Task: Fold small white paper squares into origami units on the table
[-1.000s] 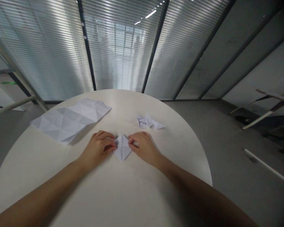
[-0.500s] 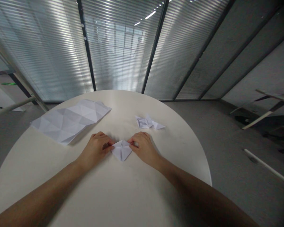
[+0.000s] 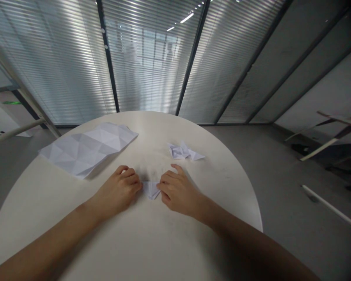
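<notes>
Folded paper (image 3: 150,190) lies just below the frame's centre on the white tabletop (image 3: 163,246), between the two hands I'm watching through the head camera. The left hand (image 3: 121,191) curls at its left end, the right hand (image 3: 177,191) touches its right end with one finger raised; I cannot tell whether either grip pinches it. At centre left I see a creased sheet (image 3: 87,150); right of centre, small folded pieces (image 3: 185,151).

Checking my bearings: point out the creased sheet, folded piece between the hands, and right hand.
Creased sheet (image 3: 89,148): head view, middle of its upper face.
Folded piece (image 3: 150,189): head view, its visible face.
Right hand (image 3: 177,191): head view, back of the hand.
</notes>
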`<action>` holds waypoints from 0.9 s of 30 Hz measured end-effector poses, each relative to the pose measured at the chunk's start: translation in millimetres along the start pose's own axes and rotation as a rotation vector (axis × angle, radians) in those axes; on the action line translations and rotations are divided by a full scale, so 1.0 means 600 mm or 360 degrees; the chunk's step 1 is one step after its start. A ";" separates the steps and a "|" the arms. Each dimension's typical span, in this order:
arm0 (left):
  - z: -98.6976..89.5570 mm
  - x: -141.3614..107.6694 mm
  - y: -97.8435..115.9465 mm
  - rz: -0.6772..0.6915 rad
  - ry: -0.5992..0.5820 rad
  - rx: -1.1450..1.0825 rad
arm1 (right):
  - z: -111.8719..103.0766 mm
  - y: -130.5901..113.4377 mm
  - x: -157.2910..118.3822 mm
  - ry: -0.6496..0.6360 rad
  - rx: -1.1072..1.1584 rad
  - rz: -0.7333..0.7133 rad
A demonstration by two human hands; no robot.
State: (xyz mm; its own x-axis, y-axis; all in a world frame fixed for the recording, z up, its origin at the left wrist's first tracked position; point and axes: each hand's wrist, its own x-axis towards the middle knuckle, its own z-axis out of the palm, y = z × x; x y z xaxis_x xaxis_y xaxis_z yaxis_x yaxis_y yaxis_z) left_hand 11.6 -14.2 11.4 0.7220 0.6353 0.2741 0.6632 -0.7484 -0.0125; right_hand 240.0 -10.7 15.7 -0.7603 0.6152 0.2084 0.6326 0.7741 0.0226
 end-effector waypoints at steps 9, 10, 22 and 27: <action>0.003 0.003 0.003 0.0076 0.0065 0.0171 | -0.007 0.006 0.003 -0.0043 0.0107 -0.0044; 0.005 0.003 0.002 0.0100 0.0061 0.0206 | -0.006 0.007 0.004 -0.0045 0.0121 -0.0059; 0.010 0.002 0.004 0.0243 0.0044 0.0364 | 0.011 0.020 0.011 0.0082 0.0123 -0.0105; 0.019 0.004 -0.007 0.0056 0.0146 0.0157 | 0.019 0.018 0.018 0.0172 0.0061 -0.0037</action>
State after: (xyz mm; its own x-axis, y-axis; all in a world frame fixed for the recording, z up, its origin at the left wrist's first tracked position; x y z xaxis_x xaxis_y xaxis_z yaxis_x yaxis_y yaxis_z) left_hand 13.0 -7.4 1.2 0.7273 0.5853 0.3582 0.6570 -0.7448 -0.1169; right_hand 236.8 6.0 6.8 -0.7531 0.5789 0.3126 0.6072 0.7945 -0.0085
